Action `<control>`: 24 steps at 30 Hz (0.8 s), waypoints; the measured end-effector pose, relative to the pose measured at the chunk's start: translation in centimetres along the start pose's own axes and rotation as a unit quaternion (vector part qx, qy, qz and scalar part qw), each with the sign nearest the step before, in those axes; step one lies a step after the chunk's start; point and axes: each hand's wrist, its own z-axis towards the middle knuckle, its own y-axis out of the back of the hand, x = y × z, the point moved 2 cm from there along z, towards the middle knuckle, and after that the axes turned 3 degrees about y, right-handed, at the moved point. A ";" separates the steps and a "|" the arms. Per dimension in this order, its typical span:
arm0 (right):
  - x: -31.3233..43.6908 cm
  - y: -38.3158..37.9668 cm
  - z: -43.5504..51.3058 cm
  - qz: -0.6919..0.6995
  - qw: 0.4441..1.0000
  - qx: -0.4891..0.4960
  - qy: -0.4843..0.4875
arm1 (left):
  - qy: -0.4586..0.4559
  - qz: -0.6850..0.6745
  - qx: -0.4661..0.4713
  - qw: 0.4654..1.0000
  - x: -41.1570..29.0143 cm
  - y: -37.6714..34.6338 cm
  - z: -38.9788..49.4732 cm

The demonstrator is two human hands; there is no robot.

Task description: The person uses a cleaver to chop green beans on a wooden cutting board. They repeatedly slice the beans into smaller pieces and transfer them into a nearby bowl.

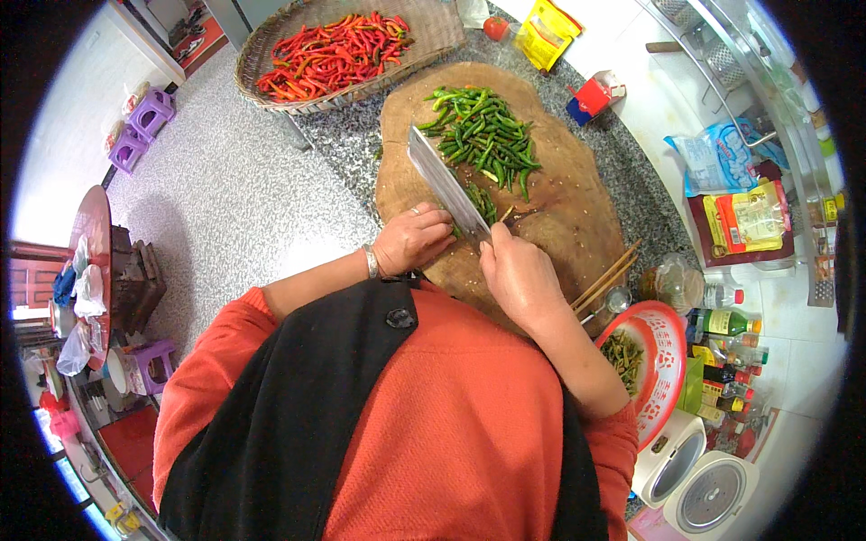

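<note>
A thick round wooden chopping board lies before me on the counter. My right hand grips the handle of a cleaver, whose broad blade slants up and left across the board. Beside the blade's left face, my left hand rests with curled fingers near the board's edge. A bit of green chili pepper shows at its fingertips; the rest is hidden under the hand. Beyond the blade is a heap of whole green chili peppers. A smaller pile of green pepper pieces sits close to the blade's right side.
A wicker basket of red chili peppers stands at the far left. Chopsticks lie on the board's right edge, near a red-rimmed enamel basin holding cut greens. Bottles, seasoning packets and a red-blue box line the wall side.
</note>
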 end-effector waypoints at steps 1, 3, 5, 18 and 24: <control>-0.1 0.0 -0.1 -0.004 1.000 0.003 -0.004 | 0.002 -0.002 0.002 1.000 0.0 0.0 0.0; -0.3 -0.2 -0.2 -0.015 1.000 0.013 -0.013 | 0.005 -0.007 0.005 1.000 0.0 0.0 0.1; -0.4 -0.4 0.0 -0.004 1.000 0.005 -0.002 | 0.004 -0.013 0.005 1.000 0.1 0.0 0.1; -0.6 -2.2 7.0 0.072 0.997 -0.034 0.002 | 0.006 -0.037 0.015 0.999 0.3 0.1 0.1; -1.0 -1.4 4.9 0.059 0.994 -0.080 -0.037 | -0.007 -0.019 -0.019 1.000 -0.1 0.1 0.0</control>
